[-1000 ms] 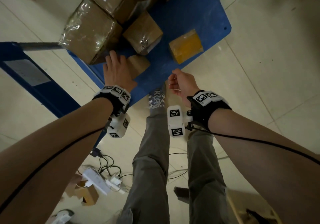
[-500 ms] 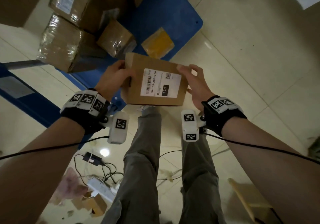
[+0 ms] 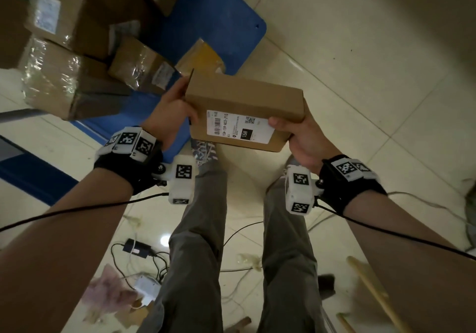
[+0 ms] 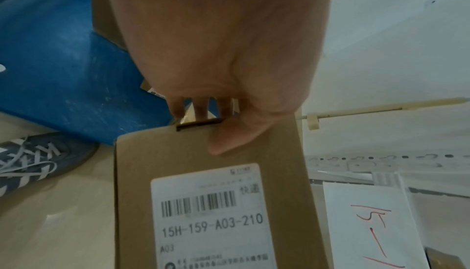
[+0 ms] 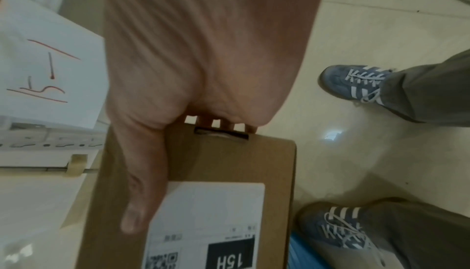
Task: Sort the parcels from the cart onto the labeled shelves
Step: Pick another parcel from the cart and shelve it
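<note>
A person holds a flat brown parcel (image 3: 244, 105) in the air between both hands, above the tiled floor (image 3: 360, 62) and in front of their legs. The left hand (image 3: 170, 112) has its grip closed on one short end, thumb on top and fingers curled beneath; the right hand (image 3: 298, 136) grips the opposite end the same way, its thumb lying on the white shipping label (image 3: 239, 127), which reads 15H-159-A03-210. Behind the parcel, the blue cart (image 3: 213, 23) carries several plastic-wrapped boxes (image 3: 59, 80) and a small yellow packet (image 3: 203, 56). The wrist views show a white paper sign (image 4: 368, 223) with red handwriting nearby.
</note>
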Action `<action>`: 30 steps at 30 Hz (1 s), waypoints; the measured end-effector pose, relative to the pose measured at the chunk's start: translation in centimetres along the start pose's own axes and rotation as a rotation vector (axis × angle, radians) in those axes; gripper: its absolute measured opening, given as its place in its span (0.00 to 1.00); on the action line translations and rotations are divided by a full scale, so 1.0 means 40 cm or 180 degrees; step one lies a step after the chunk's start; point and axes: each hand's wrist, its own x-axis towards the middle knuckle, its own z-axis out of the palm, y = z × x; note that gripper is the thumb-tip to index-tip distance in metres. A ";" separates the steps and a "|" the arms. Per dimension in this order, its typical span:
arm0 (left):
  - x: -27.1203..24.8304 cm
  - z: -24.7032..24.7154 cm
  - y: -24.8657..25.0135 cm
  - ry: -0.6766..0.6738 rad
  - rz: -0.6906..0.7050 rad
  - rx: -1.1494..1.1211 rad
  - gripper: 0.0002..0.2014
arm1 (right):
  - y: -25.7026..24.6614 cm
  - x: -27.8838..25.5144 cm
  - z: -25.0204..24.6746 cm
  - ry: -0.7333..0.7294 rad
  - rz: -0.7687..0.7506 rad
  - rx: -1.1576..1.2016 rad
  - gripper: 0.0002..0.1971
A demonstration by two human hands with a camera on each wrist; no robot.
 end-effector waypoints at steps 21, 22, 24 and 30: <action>-0.041 0.189 0.171 -0.1036 0.0638 0.0875 0.35 | 0.003 -0.076 -0.170 -0.0099 0.1291 0.1231 0.31; -0.037 0.200 0.174 -0.0963 0.0694 0.1000 0.36 | 0.005 -0.078 -0.163 -0.0093 0.1272 0.1307 0.31; -0.028 0.225 0.173 -0.0601 0.0649 0.0992 0.37 | 0.015 -0.080 -0.153 -0.0024 0.1251 0.1224 0.37; 0.022 0.255 0.130 0.0334 0.0133 0.0425 0.48 | 0.035 -0.078 -0.149 0.0178 0.1144 0.1174 0.27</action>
